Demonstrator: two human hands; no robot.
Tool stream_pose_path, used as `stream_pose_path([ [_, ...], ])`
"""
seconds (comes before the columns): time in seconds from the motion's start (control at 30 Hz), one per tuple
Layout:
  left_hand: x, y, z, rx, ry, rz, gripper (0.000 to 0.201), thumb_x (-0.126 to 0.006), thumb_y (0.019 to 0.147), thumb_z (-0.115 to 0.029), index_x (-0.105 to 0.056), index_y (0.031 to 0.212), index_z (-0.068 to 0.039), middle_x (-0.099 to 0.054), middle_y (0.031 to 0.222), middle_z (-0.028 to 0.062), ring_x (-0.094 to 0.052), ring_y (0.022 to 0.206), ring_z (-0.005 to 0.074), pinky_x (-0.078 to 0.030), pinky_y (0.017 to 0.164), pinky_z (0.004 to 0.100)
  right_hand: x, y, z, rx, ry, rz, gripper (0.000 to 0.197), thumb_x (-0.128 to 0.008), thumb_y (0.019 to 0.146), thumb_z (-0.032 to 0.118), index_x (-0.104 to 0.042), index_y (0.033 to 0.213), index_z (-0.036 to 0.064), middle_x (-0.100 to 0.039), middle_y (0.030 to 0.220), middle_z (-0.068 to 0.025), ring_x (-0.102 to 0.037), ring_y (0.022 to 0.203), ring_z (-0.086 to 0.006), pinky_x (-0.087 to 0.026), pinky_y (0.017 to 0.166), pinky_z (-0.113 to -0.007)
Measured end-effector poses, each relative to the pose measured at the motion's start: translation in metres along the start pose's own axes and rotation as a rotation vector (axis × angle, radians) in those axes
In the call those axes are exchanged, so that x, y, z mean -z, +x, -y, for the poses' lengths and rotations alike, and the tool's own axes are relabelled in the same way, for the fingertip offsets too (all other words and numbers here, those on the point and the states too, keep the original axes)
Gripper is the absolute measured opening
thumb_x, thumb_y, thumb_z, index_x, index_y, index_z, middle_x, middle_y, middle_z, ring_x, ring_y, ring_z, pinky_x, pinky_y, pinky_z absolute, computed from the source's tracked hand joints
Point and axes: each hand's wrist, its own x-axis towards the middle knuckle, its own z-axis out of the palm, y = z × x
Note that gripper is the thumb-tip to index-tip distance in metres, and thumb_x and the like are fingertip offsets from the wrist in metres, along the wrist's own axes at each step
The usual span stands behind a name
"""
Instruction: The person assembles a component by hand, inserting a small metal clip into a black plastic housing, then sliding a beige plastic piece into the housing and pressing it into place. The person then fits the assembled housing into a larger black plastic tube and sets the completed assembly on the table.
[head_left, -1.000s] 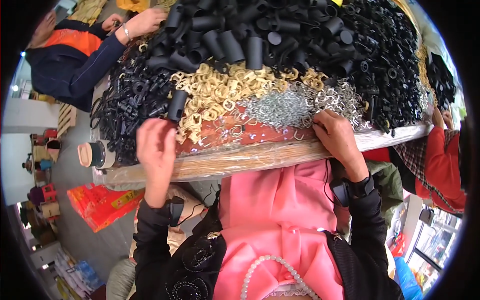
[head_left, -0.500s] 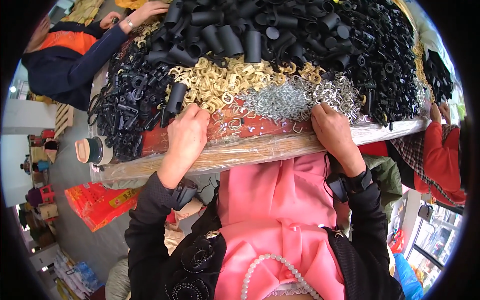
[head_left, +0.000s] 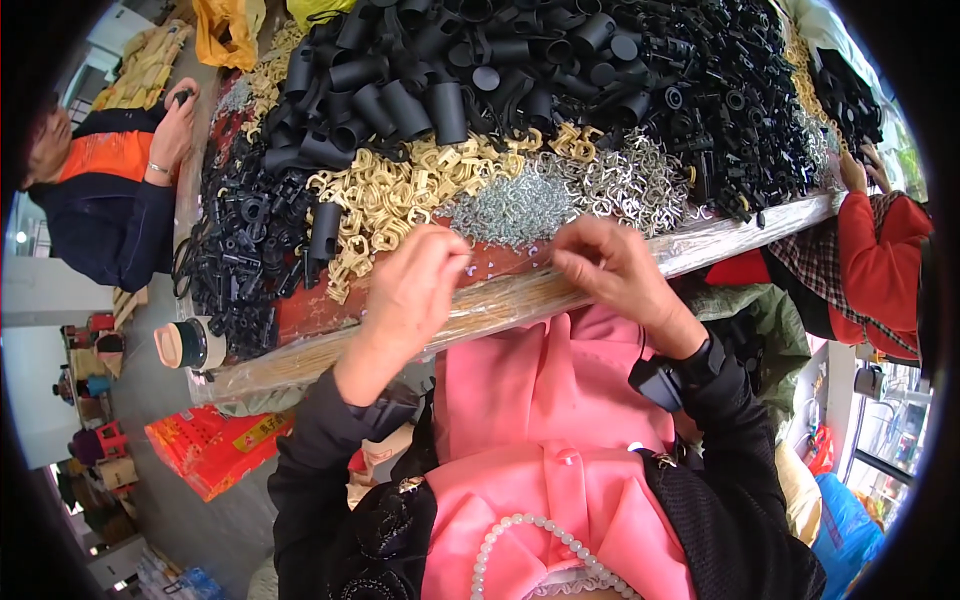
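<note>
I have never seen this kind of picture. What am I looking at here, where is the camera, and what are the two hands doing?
The camera sits on a person's head and looks down; its wide lens bends the edges. The two bare hands are that person's own: the left hand and the right hand meet at the near edge of a table. On it lie heaps of black tubes, tan clips and silver metal pieces. The fingertips seem to pinch something tiny; I cannot tell what. Other people work at both sides.

Head cam looks down, close over table.
</note>
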Motion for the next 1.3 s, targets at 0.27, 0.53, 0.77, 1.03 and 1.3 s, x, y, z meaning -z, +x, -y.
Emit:
stream_pose_path([
  [0.27,-0.027,0.015,-0.03,-0.061,-0.225,0.09,0.01,-0.058,0.072,0.003,-0.053,0.08,0.0,-0.054,0.077,0.0103,-0.056,0.064,0.0213,-0.046,0.054,0.0284,-0.007,-0.011,0.013,-0.138,0.439,0.145,0.019,-0.052,0.086,0.018,-0.051,0.086,-0.0009,-0.049,0.068,0.0012,-0.042,0.059,-0.0042,-0.038,0.051,-0.021],
  [0.53,-0.028,0.016,-0.032,-0.043,-0.428,0.139,0.012,-0.062,0.07,0.0,-0.055,0.079,-0.001,-0.057,0.076,0.0092,-0.057,0.064,0.0194,-0.047,0.055,0.0268,-0.005,-0.023,0.014,-0.291,0.793,0.159,0.016,-0.052,0.086,0.017,-0.053,0.082,0.0009,-0.049,0.069,0.0015,-0.04,0.058,-0.0035,-0.035,0.051,-0.018],
  [0.77,-0.027,0.008,-0.032,0.066,-0.616,0.127,0.01,-0.064,0.07,-0.003,-0.057,0.076,-0.001,-0.059,0.074,0.0072,-0.058,0.064,0.0161,-0.046,0.055,0.0254,-0.015,-0.026,0.006,-0.228,0.801,0.125,0.016,-0.054,0.085,0.017,-0.053,0.081,0.0014,-0.049,0.067,0.0017,-0.04,0.058,-0.0028,-0.033,0.05,-0.017],
  [1.03,0.063,-0.053,0.058,0.474,0.461,-0.318,0.023,-0.061,0.075,-0.009,-0.054,0.094,0.001,-0.056,0.069,0.007,-0.052,0.057,0.0123,-0.041,0.051,0.0235,-0.014,-0.028,-0.003,-0.15,0.457,-0.018,0.013,-0.054,0.082,0.009,-0.05,0.074,0.0007,-0.048,0.065,0.0008,-0.043,0.056,-0.0061,-0.034,0.049,-0.02],
  [1.3,0.08,-0.082,0.102,0.513,0.653,0.018,0.033,-0.056,0.079,-0.01,-0.047,0.109,0.001,-0.055,0.084,0.009,-0.051,0.057,0.0096,-0.041,0.049,0.0217,-0.012,-0.024,-0.005,-0.026,0.17,-0.058,0.007,-0.055,0.08,0.005,-0.053,0.076,-0.0002,-0.049,0.065,-0.0018,-0.045,0.057,-0.0069,-0.036,0.05,-0.021],
])
